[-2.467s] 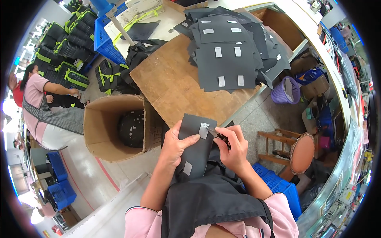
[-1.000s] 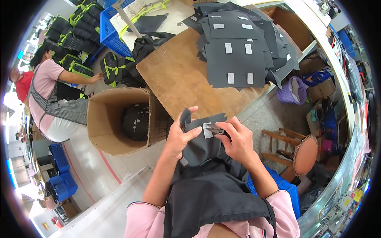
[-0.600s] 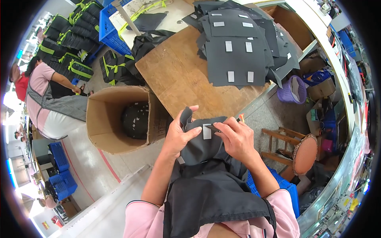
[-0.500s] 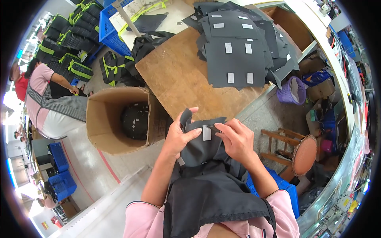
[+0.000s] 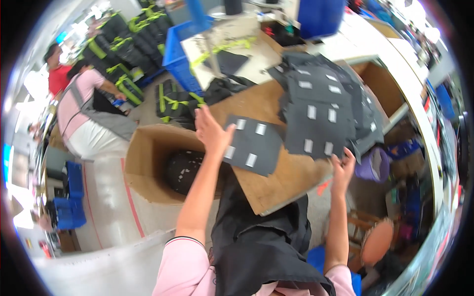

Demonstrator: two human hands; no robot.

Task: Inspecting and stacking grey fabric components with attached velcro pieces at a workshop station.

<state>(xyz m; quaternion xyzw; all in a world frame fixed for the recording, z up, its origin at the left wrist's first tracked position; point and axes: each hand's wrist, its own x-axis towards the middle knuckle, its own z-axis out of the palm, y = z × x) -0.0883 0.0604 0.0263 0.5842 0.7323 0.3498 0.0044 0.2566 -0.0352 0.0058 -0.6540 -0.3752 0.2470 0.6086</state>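
Note:
A single dark grey fabric panel [image 5: 258, 148] with several white labels lies on the brown board, partly over its left side. At its left edge is my left hand [image 5: 213, 130], open with fingers spread; the thumb overlaps the panel's edge, and I cannot tell whether it presses on it. To the right, a pile of similar dark panels [image 5: 321, 116] with white labels covers the board's far part. My right hand [image 5: 342, 172] is at the pile's near right corner, thumb and fingers apart and bent toward the edge, with nothing visible between them.
Left of the brown board [image 5: 301, 170] stands an open cardboard box [image 5: 143, 163] with dark pieces inside. A purple basket [image 5: 374, 165] and a round-seated stool [image 5: 377, 241] are at the right. A co-worker [image 5: 84, 113] bends over beyond the box; a blue crate [image 5: 180, 61] stands farther back.
Both hands have left the panel they held over my lap and reached forward, the right one to the pile. A panel now lies on the board beside my left hand. The view has shifted.

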